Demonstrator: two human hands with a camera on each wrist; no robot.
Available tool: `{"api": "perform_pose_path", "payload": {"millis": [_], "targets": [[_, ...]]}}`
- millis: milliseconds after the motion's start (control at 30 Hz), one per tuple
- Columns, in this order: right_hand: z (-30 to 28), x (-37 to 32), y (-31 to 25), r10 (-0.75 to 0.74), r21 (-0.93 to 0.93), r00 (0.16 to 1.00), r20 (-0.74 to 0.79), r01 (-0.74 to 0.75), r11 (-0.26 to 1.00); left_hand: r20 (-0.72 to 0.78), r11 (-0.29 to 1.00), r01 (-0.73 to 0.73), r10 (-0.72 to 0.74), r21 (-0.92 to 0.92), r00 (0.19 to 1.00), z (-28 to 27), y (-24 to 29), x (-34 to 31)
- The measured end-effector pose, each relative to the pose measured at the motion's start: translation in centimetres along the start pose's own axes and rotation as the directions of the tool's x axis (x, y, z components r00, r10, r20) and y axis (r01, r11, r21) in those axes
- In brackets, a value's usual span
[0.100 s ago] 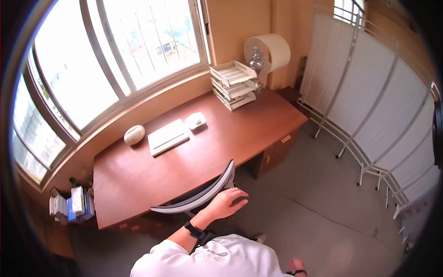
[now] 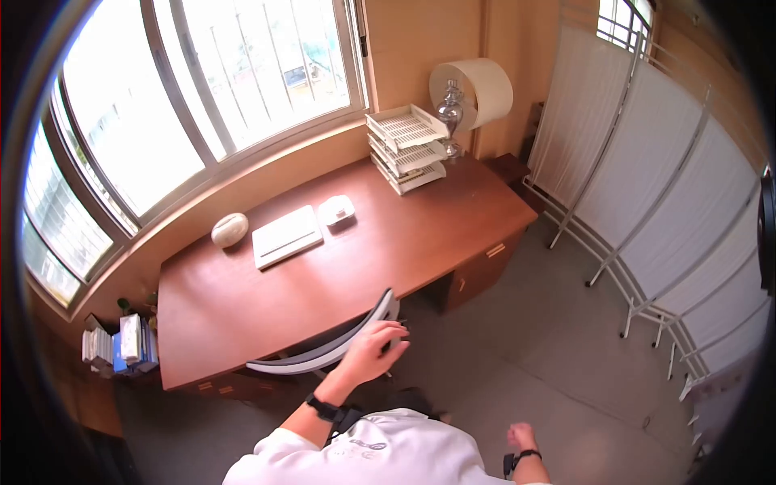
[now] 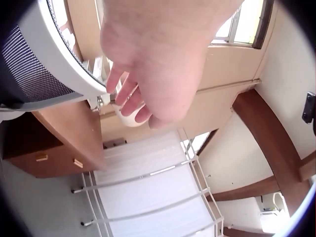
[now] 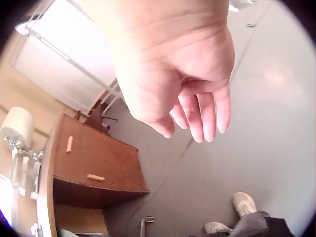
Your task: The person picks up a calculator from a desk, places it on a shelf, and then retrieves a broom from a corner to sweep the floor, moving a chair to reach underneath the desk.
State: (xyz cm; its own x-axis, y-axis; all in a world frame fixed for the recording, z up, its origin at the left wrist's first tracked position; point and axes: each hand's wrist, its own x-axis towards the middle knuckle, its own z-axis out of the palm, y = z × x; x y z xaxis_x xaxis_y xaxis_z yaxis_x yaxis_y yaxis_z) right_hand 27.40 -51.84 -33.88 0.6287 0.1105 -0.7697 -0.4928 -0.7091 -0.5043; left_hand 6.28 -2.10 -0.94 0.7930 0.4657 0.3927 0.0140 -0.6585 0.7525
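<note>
1 view alone, the head's, shows left hand (image 2: 373, 353) and right hand (image 2: 524, 438).

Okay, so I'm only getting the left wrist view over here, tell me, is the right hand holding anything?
Observer: Nothing that I can see; the right hand hangs with its fingers loosely bent.
Operator: And what's on top of the desk?
Observer: A flat white item lies between a pale rounded object and a small white dish-like thing.
Operator: Anything past the desk's left end, as the head view shows it?
Observer: Yes, a group of books and folders, one of them blue.
</note>
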Motion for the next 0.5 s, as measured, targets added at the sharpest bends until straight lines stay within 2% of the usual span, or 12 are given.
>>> {"api": "perform_pose_path", "payload": {"millis": [67, 133, 167, 200, 267, 300, 333, 367, 400, 467, 500], "targets": [[1.1, 2.7, -9.0, -0.115, 0.044, 0.993, 0.033, 0.113, 0.993, -0.092, 0.967, -0.047, 0.072, 0.252, 0.993, -1.6, -1.6, 1.3], [2.2, 7.5, -17.5, -0.216, 0.010, 0.975, 0.060, 0.215, 0.976, -0.265, 0.799, 0.210, -0.065, 0.563, 0.962, -1.6, -1.1, 2.8], [2.3, 9.0, -21.0, -0.246, -0.016, 0.967, 0.070, 0.248, 0.969, -0.290, 0.722, 0.314, -0.163, 0.616, 0.943, -0.8, -2.5, 2.9], [2.6, 10.8, -23.2, -0.252, -0.011, 0.966, 0.065, 0.253, 0.967, -0.291, 0.725, 0.308, -0.154, 0.616, 0.944, 0.0, -3.2, 2.6], [3.8, 14.3, -28.8, -0.393, -0.245, 0.914, 0.101, 0.406, 0.880, -0.270, 0.711, 0.430, -0.335, 0.556, 0.903, 1.0, -4.9, 3.9], [4.5, 14.3, -31.7, -0.402, -0.233, 0.911, 0.092, 0.412, 0.881, -0.243, 0.705, 0.500, -0.440, 0.503, 0.864, 1.1, -4.7, 5.2], [5.3, 12.5, -35.1, -0.480, -0.366, 0.856, 0.192, 0.517, 0.774, -0.204, 0.683, 0.576, -0.549, 0.449, 0.811, 1.3, -4.4, 6.3], [5.8, 10.9, -38.3, -0.526, -0.482, 0.793, 0.306, 0.606, 0.633, -0.252, 0.665, 0.527, -0.470, 0.529, 0.846, 1.9, -5.0, 7.3], [6.0, 10.7, -41.3, -0.523, -0.495, 0.795, 0.307, 0.602, 0.626, -0.256, 0.667, 0.537, -0.478, 0.517, 0.840, 2.2, -5.1, 8.8], [6.7, 11.4, -47.4, -0.564, -0.412, 0.612, 0.555, 0.791, 0.452, -0.264, 0.684, 0.662, -0.608, 0.305, 0.749, 2.4, -5.0, 11.8], [6.8, 12.4, -50.3, -0.634, -0.436, 0.560, 0.533, 0.825, 0.361, -0.282, 0.669, 0.682, -0.622, 0.295, 0.731, 2.9, -5.8, 12.7]]}}
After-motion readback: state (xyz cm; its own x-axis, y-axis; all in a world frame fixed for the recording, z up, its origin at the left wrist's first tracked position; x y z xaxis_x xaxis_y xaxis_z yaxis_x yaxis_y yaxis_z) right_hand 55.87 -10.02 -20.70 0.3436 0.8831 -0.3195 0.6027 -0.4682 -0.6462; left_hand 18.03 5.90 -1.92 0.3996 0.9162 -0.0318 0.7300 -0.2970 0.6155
